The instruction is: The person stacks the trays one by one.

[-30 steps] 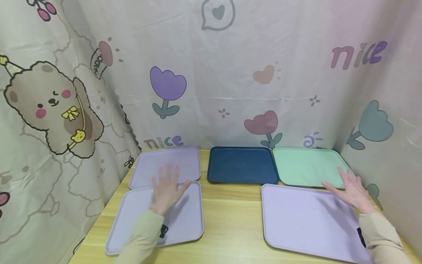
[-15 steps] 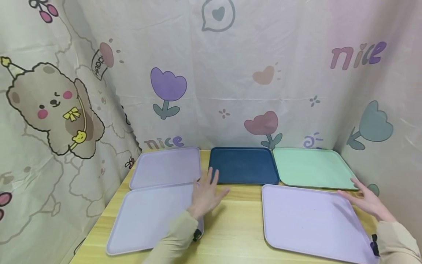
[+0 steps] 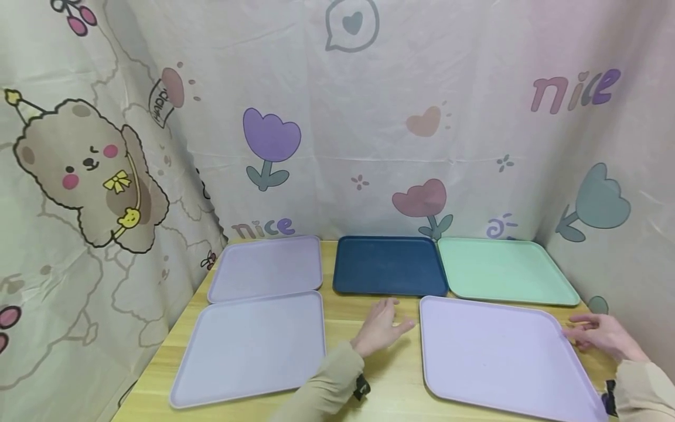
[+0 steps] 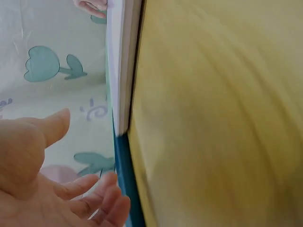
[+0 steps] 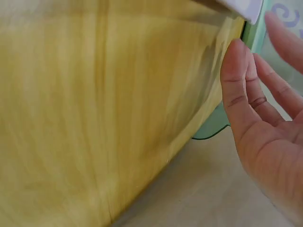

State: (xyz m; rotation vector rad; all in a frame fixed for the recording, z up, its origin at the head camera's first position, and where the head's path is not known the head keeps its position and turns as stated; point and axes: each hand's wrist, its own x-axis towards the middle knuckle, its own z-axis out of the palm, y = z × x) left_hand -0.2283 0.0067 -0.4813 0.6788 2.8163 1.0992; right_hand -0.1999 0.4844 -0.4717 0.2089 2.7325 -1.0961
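A pale purple tray [image 3: 501, 357] lies at the front right of the wooden table, between my two hands. My left hand [image 3: 381, 328] is just left of its left edge, fingers relaxed and thumb pointing towards the tray. In the left wrist view that hand [image 4: 52, 175] holds nothing, and the tray's side [image 4: 124, 71] shows beyond it. Near the tray's right edge is my right hand [image 3: 603, 335], its fingertips close to the rim. The right wrist view shows this hand [image 5: 265, 113] with fingers loosely bent and nothing between them; a corner of the tray [image 5: 248, 8] appears above.
Another pale purple tray [image 3: 253, 351] lies front left, with a purple tray [image 3: 269, 266] behind it. A dark blue tray [image 3: 390, 265] and a mint green tray [image 3: 506, 271] line the back. Printed curtains [image 3: 337, 117] enclose the wooden table [image 3: 369, 387].
My left hand has moved right, from over the front-left tray to beside the front-right one. My right hand has come nearer and outward, from above that tray to its right edge.
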